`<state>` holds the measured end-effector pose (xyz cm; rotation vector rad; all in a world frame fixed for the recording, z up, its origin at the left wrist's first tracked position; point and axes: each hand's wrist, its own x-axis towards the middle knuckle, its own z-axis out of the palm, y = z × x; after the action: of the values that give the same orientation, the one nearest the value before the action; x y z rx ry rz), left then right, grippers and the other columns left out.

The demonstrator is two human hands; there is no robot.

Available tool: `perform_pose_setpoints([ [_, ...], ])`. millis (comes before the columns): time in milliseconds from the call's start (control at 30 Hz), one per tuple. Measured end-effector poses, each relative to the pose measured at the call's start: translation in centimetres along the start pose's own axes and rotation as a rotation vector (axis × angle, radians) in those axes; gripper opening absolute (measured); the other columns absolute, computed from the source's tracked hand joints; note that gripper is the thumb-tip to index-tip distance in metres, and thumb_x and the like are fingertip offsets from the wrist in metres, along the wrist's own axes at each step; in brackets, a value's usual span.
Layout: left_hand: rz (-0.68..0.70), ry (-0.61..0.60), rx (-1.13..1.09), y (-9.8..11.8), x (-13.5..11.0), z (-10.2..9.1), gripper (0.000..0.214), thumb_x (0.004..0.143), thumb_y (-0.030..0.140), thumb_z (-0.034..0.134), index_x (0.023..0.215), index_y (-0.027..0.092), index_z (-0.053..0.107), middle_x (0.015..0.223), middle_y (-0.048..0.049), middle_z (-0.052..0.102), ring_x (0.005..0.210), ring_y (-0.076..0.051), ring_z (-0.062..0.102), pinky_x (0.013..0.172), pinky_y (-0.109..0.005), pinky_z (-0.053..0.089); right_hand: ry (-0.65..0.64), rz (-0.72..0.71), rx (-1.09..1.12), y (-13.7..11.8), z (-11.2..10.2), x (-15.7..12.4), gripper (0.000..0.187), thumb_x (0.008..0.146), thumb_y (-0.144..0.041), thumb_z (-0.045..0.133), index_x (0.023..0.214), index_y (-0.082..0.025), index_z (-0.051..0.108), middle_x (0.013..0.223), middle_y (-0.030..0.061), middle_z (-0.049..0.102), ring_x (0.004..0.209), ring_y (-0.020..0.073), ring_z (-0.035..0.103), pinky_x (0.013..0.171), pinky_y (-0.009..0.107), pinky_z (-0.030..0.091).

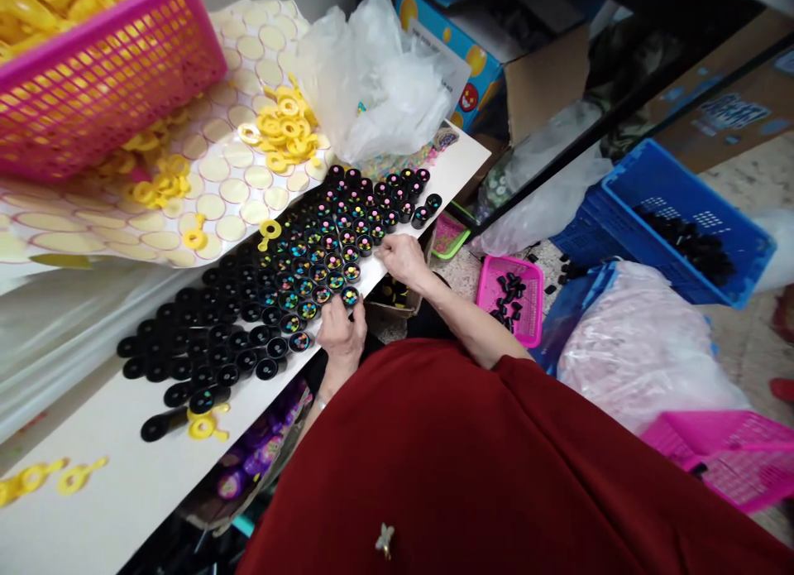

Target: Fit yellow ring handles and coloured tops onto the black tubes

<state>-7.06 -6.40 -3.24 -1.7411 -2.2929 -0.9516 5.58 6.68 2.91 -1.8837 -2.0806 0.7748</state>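
Note:
Black round cups (322, 274) stand close together in rows on a white table. Many hold coloured bits, and those toward the far right also show a pink piece on top. My left hand (340, 333) is at the near edge, thumb and fingers on either side of a black cup (350, 297) with coloured bits inside. Farther right, my right hand (404, 261) has its fingers drawn together beside the front row, close to another cup (365, 246). Whatever those fingertips hold, if anything, is too small to make out.
A pink basket (124, 70) of yellow ring-shaped parts stands at the back left. Yellow parts (289, 128) lie on the patterned sheet. Clear plastic bags (385, 87) sit behind the cups. On the floor are a pink tray (532, 310) and a blue crate (688, 170) with black pieces.

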Motion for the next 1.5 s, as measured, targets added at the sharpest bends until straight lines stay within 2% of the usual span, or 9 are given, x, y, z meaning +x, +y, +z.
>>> perform_pose_setpoints([
  [167, -0.038, -0.006, -0.054, -0.1, -0.1, 0.1, 0.044, 0.086, 0.049, 0.051, 0.100, 0.009, 0.064, 0.072, -0.0091, 0.060, 0.067, -0.017, 0.058, 0.055, -0.027, 0.033, 0.030, -0.084, 0.022, 0.6, 0.6, -0.4, 0.020, 0.082, -0.024, 0.049, 0.081, -0.017, 0.068, 0.084, 0.0057, 0.065, 0.083, 0.0189, 0.058, 0.070, 0.027, 0.039],
  [367, -0.031, -0.039, -0.041, -0.1, -0.3, 0.0, 0.043, 0.088, 0.048, 0.048, 0.102, 0.010, 0.062, 0.077, -0.0111, 0.061, 0.069, -0.017, 0.059, 0.055, -0.027, 0.035, 0.061, -0.237, -0.087, 0.9, 1.0, -1.4, 0.020, 0.084, -0.020, 0.045, 0.080, -0.017, 0.064, 0.090, 0.0080, 0.061, 0.080, 0.0191, 0.055, 0.067, 0.028, 0.038],
  [533, -0.021, -0.042, -0.026, 0.1, -0.5, -0.3, 0.039, 0.089, 0.044, 0.047, 0.101, 0.010, 0.063, 0.075, -0.0100, 0.062, 0.065, -0.016, 0.058, 0.054, -0.027, 0.033, 0.137, -0.462, 0.061, -0.2, 0.9, -2.8, 0.020, 0.089, -0.022, 0.042, 0.083, -0.019, 0.060, 0.084, 0.0048, 0.057, 0.077, 0.0161, 0.053, 0.070, 0.027, 0.040],
  [633, -0.041, -0.041, -0.042, 0.1, -0.6, -0.2, 0.039, 0.088, 0.042, 0.048, 0.103, 0.010, 0.064, 0.077, -0.0108, 0.063, 0.066, -0.016, 0.059, 0.054, -0.027, 0.033, 0.047, -0.655, 0.147, -1.9, 0.5, -3.5, 0.020, 0.091, -0.026, 0.041, 0.085, -0.018, 0.059, 0.083, 0.0036, 0.055, 0.076, 0.0141, 0.052, 0.072, 0.026, 0.040],
  [733, -0.059, -0.043, -0.060, 0.1, -0.7, 0.0, 0.041, 0.088, 0.042, 0.047, 0.106, 0.009, 0.063, 0.079, -0.0122, 0.064, 0.067, -0.017, 0.059, 0.054, -0.026, 0.034, -0.057, -0.749, 0.079, -3.6, 0.2, -3.6, 0.023, 0.092, -0.024, 0.040, 0.082, -0.017, 0.059, 0.081, 0.0034, 0.055, 0.076, 0.0138, 0.050, 0.070, 0.025, 0.037],
  [933, -0.066, -0.081, -0.070, 0.0, -0.8, 0.2, 0.044, 0.088, 0.043, 0.043, 0.107, 0.008, 0.062, 0.081, -0.0139, 0.063, 0.068, -0.018, 0.060, 0.054, -0.027, 0.037, -0.169, -0.717, -0.177, -5.1, 0.2, -2.8, 0.027, 0.090, -0.018, 0.036, 0.078, -0.017, 0.060, 0.080, 0.0041, 0.056, 0.073, 0.0151, 0.047, 0.062, 0.028, 0.028],
  [1033, -0.054, -0.053, -0.050, -0.1, -0.8, 0.2, 0.042, 0.088, 0.043, 0.045, 0.106, 0.009, 0.063, 0.079, -0.0127, 0.063, 0.066, -0.017, 0.059, 0.053, -0.027, 0.036, -0.196, -0.711, -0.257, -5.6, 0.0, -2.7, 0.027, 0.089, -0.016, 0.035, 0.078, -0.017, 0.060, 0.082, 0.0047, 0.057, 0.072, 0.0151, 0.047, 0.059, 0.028, 0.025],
  [1300, -0.045, 0.007, -0.057, -0.2, -0.8, 0.5, 0.041, 0.086, 0.043, 0.047, 0.102, 0.010, 0.065, 0.080, -0.0120, 0.064, 0.065, -0.016, 0.058, 0.054, -0.026, 0.038, -0.232, -0.678, -0.283, -6.7, -0.2, -2.6, 0.025, 0.085, -0.015, 0.037, 0.077, -0.016, 0.061, 0.084, 0.0060, 0.059, 0.071, 0.0151, 0.048, 0.058, 0.029, 0.025],
  [1500, -0.046, -0.023, -0.061, -0.3, -0.9, 0.5, 0.041, 0.087, 0.043, 0.046, 0.104, 0.010, 0.064, 0.079, -0.0124, 0.062, 0.066, -0.016, 0.058, 0.054, -0.027, 0.037, -0.248, -0.696, -0.306, -6.7, -0.4, -2.6, 0.024, 0.084, -0.015, 0.038, 0.077, -0.016, 0.060, 0.084, 0.0058, 0.059, 0.067, 0.0145, 0.046, 0.057, 0.029, 0.024],
])
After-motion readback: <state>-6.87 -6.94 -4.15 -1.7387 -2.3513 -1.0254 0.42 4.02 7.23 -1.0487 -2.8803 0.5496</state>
